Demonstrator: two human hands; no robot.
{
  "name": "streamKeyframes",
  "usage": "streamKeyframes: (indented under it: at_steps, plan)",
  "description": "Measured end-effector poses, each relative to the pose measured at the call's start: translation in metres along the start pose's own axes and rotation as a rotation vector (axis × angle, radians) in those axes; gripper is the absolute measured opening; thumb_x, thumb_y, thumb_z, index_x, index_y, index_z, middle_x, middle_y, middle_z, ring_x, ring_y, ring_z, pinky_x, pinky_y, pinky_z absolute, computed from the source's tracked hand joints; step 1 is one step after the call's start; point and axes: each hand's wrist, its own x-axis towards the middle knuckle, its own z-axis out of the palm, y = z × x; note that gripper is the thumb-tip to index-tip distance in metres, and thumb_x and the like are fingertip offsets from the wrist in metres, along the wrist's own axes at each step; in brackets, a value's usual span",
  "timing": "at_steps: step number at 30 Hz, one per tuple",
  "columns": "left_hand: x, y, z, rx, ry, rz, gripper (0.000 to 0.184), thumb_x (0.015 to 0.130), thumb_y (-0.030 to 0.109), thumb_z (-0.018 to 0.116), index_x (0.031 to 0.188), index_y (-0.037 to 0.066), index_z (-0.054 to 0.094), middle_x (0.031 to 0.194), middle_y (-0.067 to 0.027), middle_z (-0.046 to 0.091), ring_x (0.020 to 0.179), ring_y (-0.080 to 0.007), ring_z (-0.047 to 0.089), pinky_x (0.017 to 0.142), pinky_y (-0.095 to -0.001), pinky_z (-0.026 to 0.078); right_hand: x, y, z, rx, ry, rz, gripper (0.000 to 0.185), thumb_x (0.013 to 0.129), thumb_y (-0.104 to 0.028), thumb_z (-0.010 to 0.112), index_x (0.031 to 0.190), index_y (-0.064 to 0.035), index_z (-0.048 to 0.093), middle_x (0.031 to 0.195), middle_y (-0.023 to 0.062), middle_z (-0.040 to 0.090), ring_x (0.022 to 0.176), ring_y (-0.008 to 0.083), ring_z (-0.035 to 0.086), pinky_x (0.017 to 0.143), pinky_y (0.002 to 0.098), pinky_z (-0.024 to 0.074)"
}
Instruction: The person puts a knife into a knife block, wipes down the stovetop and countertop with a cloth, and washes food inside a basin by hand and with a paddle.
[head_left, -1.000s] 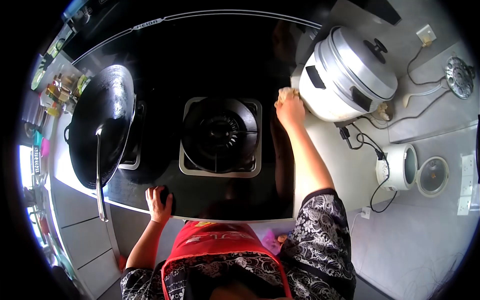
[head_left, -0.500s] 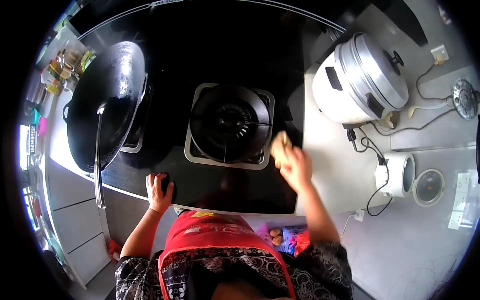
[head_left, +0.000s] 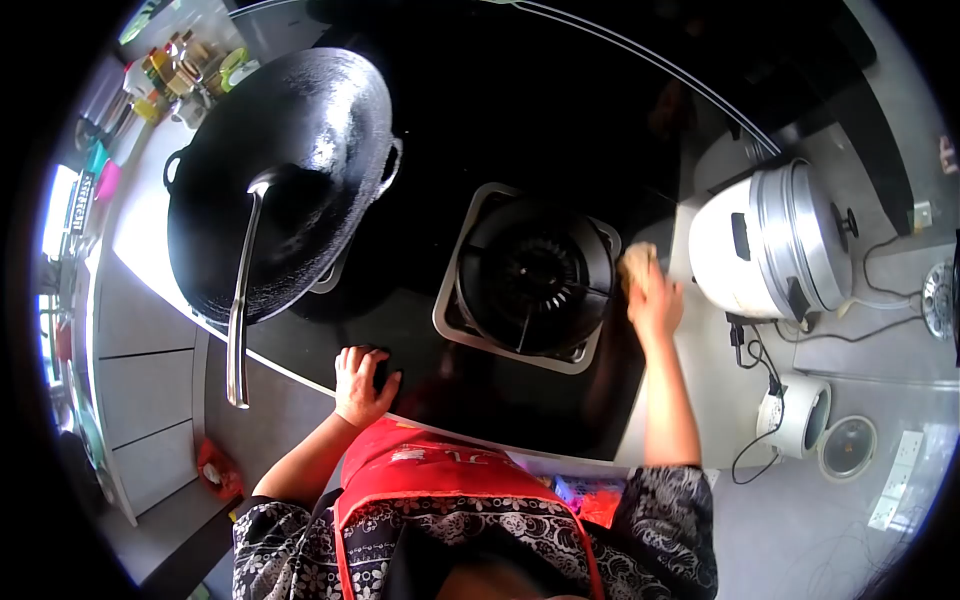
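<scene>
My right hand (head_left: 656,303) grips a tan cloth (head_left: 637,264) and presses it on the black glass cooktop (head_left: 480,405), just right of the middle burner (head_left: 530,275). The burner carries a round black pan support and a square metal rim. At the cooktop's front edge lies my left hand (head_left: 362,385), thumb apart from the fingers, with a dark patch between them that I cannot make out. Over the left burner a large black wok (head_left: 290,130) stands tilted, and a metal ladle (head_left: 240,300) rests in it, its handle sticking out over the front rim.
A white rice cooker (head_left: 735,235) with a metal lid stands on the counter at right. Cables and a small white appliance (head_left: 795,412) with its round lid open are nearer. Bottles and jars (head_left: 175,70) crowd the back left. A red bag (head_left: 218,470) lies low at left.
My right hand has moved the cloth away from me along the burner's right side. The whole view has shifted and turned. My left hand stays at the front edge.
</scene>
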Motion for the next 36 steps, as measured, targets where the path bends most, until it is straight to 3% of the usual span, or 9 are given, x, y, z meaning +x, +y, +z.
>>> streamKeyframes:
  at_steps: [3, 7, 9, 12, 16, 21, 31, 34, 36]
  plan:
    - [-0.001, -0.001, -0.001, -0.011, -0.001, -0.005, 0.035, 0.07, 0.021, 0.068, 0.098, 0.005, 0.055, 0.096, -0.0143, 0.051, 0.092, -0.0323, 0.046, 0.082, -0.0422, 0.036, 0.084, -0.021, 0.013, -0.21, -0.242, 0.033, 0.039, 0.076, -0.024, 0.062, 0.114, -0.0151, 0.057, 0.099, 0.0044, 0.064, 0.108, 0.0266, 0.048, 0.087, 0.0503, 0.0375]
    - [0.0, -0.002, -0.002, -0.032, 0.013, 0.004, 0.033, 0.069, 0.02, 0.068, 0.096, 0.005, 0.056, 0.094, -0.0145, 0.051, 0.089, -0.0321, 0.047, 0.08, -0.0414, 0.037, 0.164, -0.11, 0.007, 0.101, -0.377, 0.07, 0.023, 0.075, -0.039, 0.062, 0.082, -0.0175, 0.066, 0.084, 0.0025, 0.067, 0.093, 0.0211, 0.06, 0.083, 0.0374, 0.0433]
    - [0.0, -0.001, -0.002, -0.02, 0.016, 0.007, 0.032, 0.069, 0.019, 0.068, 0.095, 0.004, 0.056, 0.094, -0.0145, 0.051, 0.089, -0.0317, 0.048, 0.08, -0.041, 0.037, 0.191, -0.151, 0.028, -0.26, -0.629, -0.167, 0.018, 0.078, -0.034, 0.061, 0.089, -0.0209, 0.067, 0.091, -0.0035, 0.067, 0.095, 0.0167, 0.061, 0.082, 0.0313, 0.0444]
    - [0.001, -0.001, 0.0, -0.021, 0.026, 0.003, 0.034, 0.068, 0.02, 0.069, 0.097, 0.005, 0.056, 0.095, -0.0138, 0.051, 0.089, -0.0311, 0.048, 0.08, -0.041, 0.037, 0.195, -0.213, 0.024, 0.145, -0.822, 0.053, 0.032, 0.087, -0.039, 0.048, 0.085, -0.0148, 0.068, 0.089, 0.0017, 0.067, 0.089, 0.006, 0.06, 0.085, 0.0303, 0.0428]
    - [0.0, -0.001, 0.0, 0.007, 0.008, 0.006, 0.036, 0.068, 0.02, 0.069, 0.098, 0.006, 0.055, 0.096, -0.0135, 0.052, 0.089, -0.0311, 0.048, 0.079, -0.0412, 0.036, 0.161, -0.289, 0.054, 0.039, -0.611, -0.466, 0.053, 0.073, -0.028, 0.073, 0.118, -0.0056, 0.055, 0.121, 0.0142, 0.055, 0.116, 0.026, 0.05, 0.093, 0.0418, 0.0404]
    - [0.002, -0.001, -0.001, -0.018, 0.036, 0.028, 0.033, 0.066, 0.017, 0.07, 0.094, 0.005, 0.057, 0.091, -0.0138, 0.053, 0.088, -0.0312, 0.049, 0.077, -0.0405, 0.037, 0.136, -0.317, 0.054, 0.229, -0.596, -0.727, 0.035, 0.069, -0.031, 0.072, 0.1, -0.0168, 0.064, 0.111, 0.0086, 0.061, 0.105, 0.0262, 0.057, 0.087, 0.038, 0.0462]
    - [0.001, -0.005, -0.005, -0.06, 0.016, 0.001, 0.031, 0.068, 0.021, 0.071, 0.092, 0.005, 0.058, 0.092, -0.0141, 0.052, 0.087, -0.0321, 0.049, 0.077, -0.0404, 0.039, 0.183, -0.349, 0.131, 0.221, -0.435, -0.354, 0.055, 0.072, -0.036, 0.065, 0.123, -0.0225, 0.05, 0.127, 0.0041, 0.046, 0.122, 0.0295, 0.04, 0.091, 0.0503, 0.0414]
    - [0.0, -0.007, -0.005, -0.062, 0.02, 0.0, 0.031, 0.07, 0.022, 0.069, 0.093, 0.006, 0.058, 0.093, -0.012, 0.053, 0.087, -0.0306, 0.049, 0.076, -0.0399, 0.039, 0.116, -0.348, 0.041, 0.376, -0.555, -0.168, 0.056, 0.074, -0.04, 0.058, 0.127, -0.0304, 0.046, 0.13, 0.0065, 0.042, 0.116, 0.0345, 0.043, 0.084, 0.0547, 0.0439]
    - [-0.001, -0.006, -0.008, -0.057, 0.019, 0.013, 0.03, 0.072, 0.025, 0.067, 0.093, 0.006, 0.058, 0.093, -0.0101, 0.054, 0.087, -0.0292, 0.049, 0.076, -0.0395, 0.038, 0.065, -0.351, 0.028, -0.013, -0.61, -0.41, 0.046, 0.073, -0.037, 0.058, 0.119, -0.0312, 0.054, 0.126, 0.0098, 0.045, 0.11, 0.0357, 0.047, 0.08, 0.0544, 0.045]
